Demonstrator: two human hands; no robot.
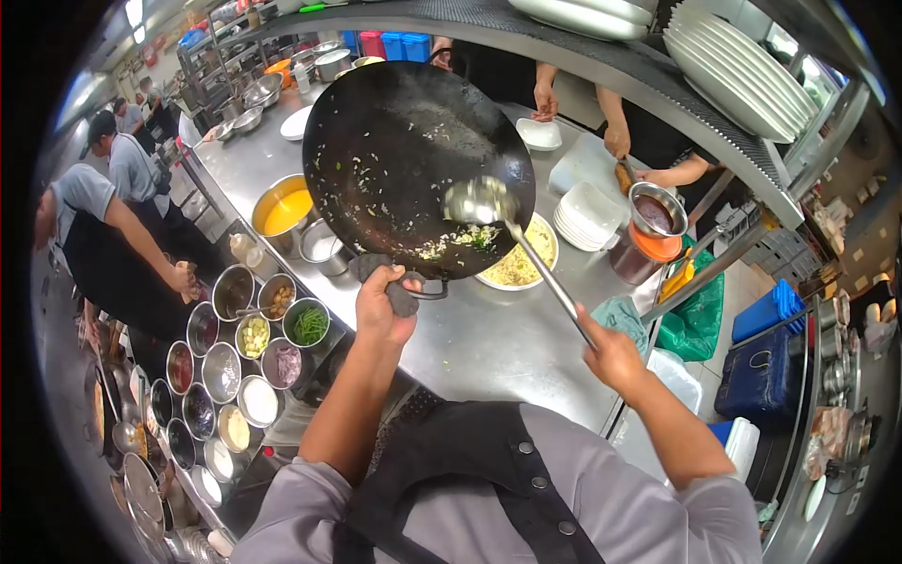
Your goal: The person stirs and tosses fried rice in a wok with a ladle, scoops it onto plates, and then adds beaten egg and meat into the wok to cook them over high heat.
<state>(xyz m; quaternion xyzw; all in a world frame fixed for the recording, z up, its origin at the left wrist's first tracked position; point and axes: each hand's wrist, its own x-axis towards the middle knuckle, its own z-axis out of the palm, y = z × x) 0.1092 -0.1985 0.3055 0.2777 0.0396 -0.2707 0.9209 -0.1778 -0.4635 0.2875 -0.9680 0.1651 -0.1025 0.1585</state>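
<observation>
My left hand [383,307] is closed around a dark folded cloth [404,299] at the near handle of a large black wok [376,141]. The wok is tilted, its inside facing me, with scattered rice grains and green bits along its lower side. In my right hand [615,348] is the long handle of a metal ladle [481,202]; its bowl is over the wok's lower right part, blurred. Below the wok's right rim stands a white bowl of fried rice [519,270], partly hidden by the wok and the ladle handle.
Stacked white square dishes [586,218] and a metal pot [658,209] stand at right. A yellow-liquid pot [284,212] is left of the wok. Several ingredient tins [222,373] line the left. A shelf [526,42] with plates [733,75] hangs overhead. Other people stand across the counter and left.
</observation>
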